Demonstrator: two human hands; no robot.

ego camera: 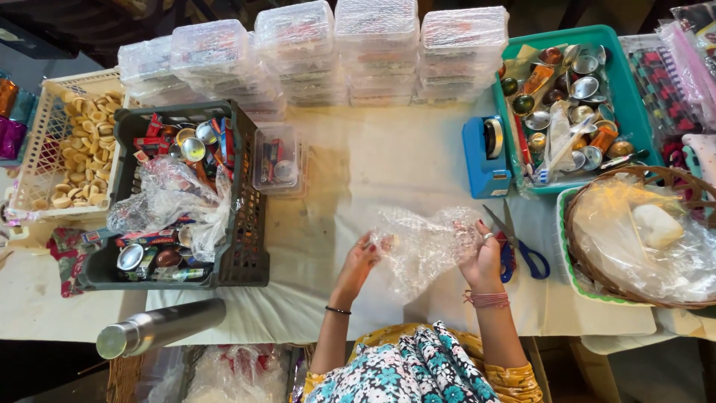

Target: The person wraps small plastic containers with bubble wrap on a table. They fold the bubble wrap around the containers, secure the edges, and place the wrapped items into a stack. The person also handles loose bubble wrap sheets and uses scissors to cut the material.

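Bubble wrap sheet (425, 246) is pinched at both ends, left hand (363, 257) and right hand (481, 254) each closed on it. Blue-handled scissors (522, 250) lie just right of the right hand, a dark crate (250, 224) off to the left.

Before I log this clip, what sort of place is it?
Probably a small packing table for gift or favour boxes, perhaps at home. Stacked clear plastic boxes line the back, a dark crate and a teal tray hold small tins and packets, and both hands, left hand and right hand, hold bubble wrap.
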